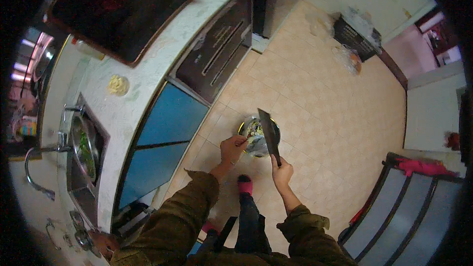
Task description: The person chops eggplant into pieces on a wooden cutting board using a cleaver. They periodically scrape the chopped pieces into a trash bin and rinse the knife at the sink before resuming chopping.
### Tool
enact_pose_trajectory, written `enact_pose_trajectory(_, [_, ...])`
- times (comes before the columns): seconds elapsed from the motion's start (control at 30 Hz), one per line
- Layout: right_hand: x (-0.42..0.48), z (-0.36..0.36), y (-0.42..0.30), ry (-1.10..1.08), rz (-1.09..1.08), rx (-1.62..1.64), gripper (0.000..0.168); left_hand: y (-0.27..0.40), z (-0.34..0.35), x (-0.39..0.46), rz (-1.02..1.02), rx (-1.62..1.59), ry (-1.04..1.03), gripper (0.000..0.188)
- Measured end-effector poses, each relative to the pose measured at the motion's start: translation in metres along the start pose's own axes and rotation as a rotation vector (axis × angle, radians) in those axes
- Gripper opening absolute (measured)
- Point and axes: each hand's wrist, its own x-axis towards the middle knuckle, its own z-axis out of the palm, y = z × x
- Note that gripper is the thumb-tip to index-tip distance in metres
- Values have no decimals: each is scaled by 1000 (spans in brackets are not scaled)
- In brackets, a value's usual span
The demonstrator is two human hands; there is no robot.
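Note:
My right hand [282, 173] grips the handle of a broad-bladed cleaver [269, 131], its blade pointing away from me. Below the blade stands a round waste bin [255, 151] with a yellowish rim and a pale plastic liner. Whitish, yellow and green scraps [255, 127] lie in it. At the bin's near left edge is my left hand [232, 150], with fingers drawn together over the rim. Whether a small thing is pinched between those fingertips is too blurred to tell. The cleaver covers part of the bin's right side.
To the left runs a pale counter [147, 61] above blue cabinet doors [172, 116]. It bears a bowl of pale yellow pieces [118, 85]. A metal basin with greens [85, 147] sits in the sink under a faucet [29, 170]. Bags surround a dark box [353, 37] across the tiles.

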Motion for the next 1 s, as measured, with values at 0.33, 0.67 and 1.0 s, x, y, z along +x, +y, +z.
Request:
enact_pose_trajectory(0.33, [-103, -75, -94, -362, 19, 161, 38, -32, -235, -271, -505, 161, 805, 12])
enact_pose_trajectory(0.67, [-270, 24, -178, -881, -533, 176, 32, -102, -403, -652, -859, 109, 1903, 22])
enact_pose_trajectory(1.0, [-468, 26, -283, -1139, -526, 271, 36, -153, -474, -776, -888, 754, 1820, 39])
